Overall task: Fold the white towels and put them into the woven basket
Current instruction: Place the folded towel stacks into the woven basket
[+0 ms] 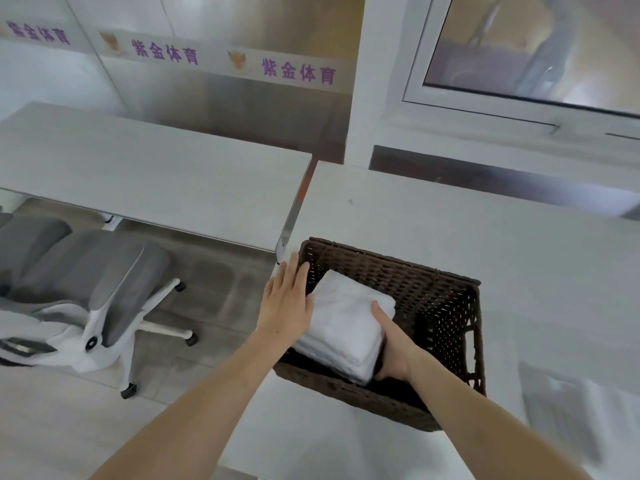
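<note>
A dark brown woven basket (pixel 446 299) stands on the white table. Inside its left half lies a folded white towel (pixel 343 323), tilted against the left wall. My right hand (pixel 393 348) grips the towel's right side, thumb on top and fingers underneath. My left hand (pixel 285 299) is flat with straight fingers at the basket's left rim, beside the towel. Another white towel (pixel 581 420) lies blurred on the table at the lower right.
The white table (pixel 450 223) holds the basket near its left edge. A second white table (pixel 156 174) stands to the left across a narrow gap. Grey office chairs (pixel 97 285) sit on the floor at left. A wall and window frame lie behind.
</note>
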Demonstrator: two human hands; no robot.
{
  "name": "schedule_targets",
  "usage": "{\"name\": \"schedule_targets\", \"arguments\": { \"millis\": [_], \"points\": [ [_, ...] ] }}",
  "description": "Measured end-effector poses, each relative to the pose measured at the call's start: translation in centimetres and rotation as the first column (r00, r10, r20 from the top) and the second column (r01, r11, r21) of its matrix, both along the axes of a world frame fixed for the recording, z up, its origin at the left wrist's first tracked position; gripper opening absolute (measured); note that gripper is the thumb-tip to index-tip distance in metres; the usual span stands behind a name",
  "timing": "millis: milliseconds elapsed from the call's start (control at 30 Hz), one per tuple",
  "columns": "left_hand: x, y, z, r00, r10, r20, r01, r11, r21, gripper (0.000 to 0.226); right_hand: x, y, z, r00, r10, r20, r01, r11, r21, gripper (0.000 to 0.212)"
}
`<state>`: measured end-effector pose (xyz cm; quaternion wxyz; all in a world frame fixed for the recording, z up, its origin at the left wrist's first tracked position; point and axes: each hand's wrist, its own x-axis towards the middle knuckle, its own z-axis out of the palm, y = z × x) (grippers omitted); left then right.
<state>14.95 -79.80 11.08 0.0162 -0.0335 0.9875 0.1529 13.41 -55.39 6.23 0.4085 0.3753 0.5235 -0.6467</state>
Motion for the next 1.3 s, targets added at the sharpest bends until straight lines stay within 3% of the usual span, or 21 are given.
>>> {"name": "schedule_targets", "arguments": {
  "millis": [133,367,500,633,900,1033,1233,1300],
  "points": [
    [-0.8,-0.4,-0.3,0.984,0.111,0.138,-0.145,0.951,0.273,0.07,-0.2,-0.2,-0.1,0.998,0.011,-0.055,-0.012,1.0,-0.02,0.115],
    [-0.9,-0.8,0.7,0.97,0.149,0.191,-0.224,0.849,0.478,0.081,-0.9,0.8,0.3,0.999,-0.003,-0.051,-0.009,0.976,-0.219,0.087],
    [-0.9,-0.8,0.9,0.965,0.154,0.215,-0.245,0.825,0.509,0.074,-0.6,0.6,-1.0,0.998,-0.053,-0.042,0.038,0.952,-0.303,0.089],
    [-0.9,-1.0,0.7,0.97,0.134,0.202,-0.223,0.823,0.522,0.077,-0.7,-0.1,-2.2,0.991,-0.097,-0.09,0.069,0.958,-0.278,0.095],
    [-0.7,-1.0,0.9,0.967,0.136,0.214,-0.236,0.792,0.564,0.068,-2.0,-2.1,-2.6,0.972,-0.099,-0.212,0.04,0.963,-0.267,0.073],
    [-0.7,-1.0,0.8,0.966,0.131,0.224,-0.236,0.804,0.545,0.065,-4.0,-2.3,-3.0,0.953,-0.025,-0.301,-0.029,0.984,-0.173,0.092],
    [-0.9,-0.8,0.9,0.962,0.143,0.234,-0.242,0.844,0.479,0.067,-4.6,-2.9,-3.8,0.942,-0.02,-0.334,-0.021,0.993,-0.119,0.091],
    [-1.0,-0.8,0.9,0.958,0.148,0.247,-0.251,0.848,0.466,0.067,-5.1,-3.2,-3.0,0.932,0.003,-0.362,0.004,1.0,0.02,0.091]
  ]
}}
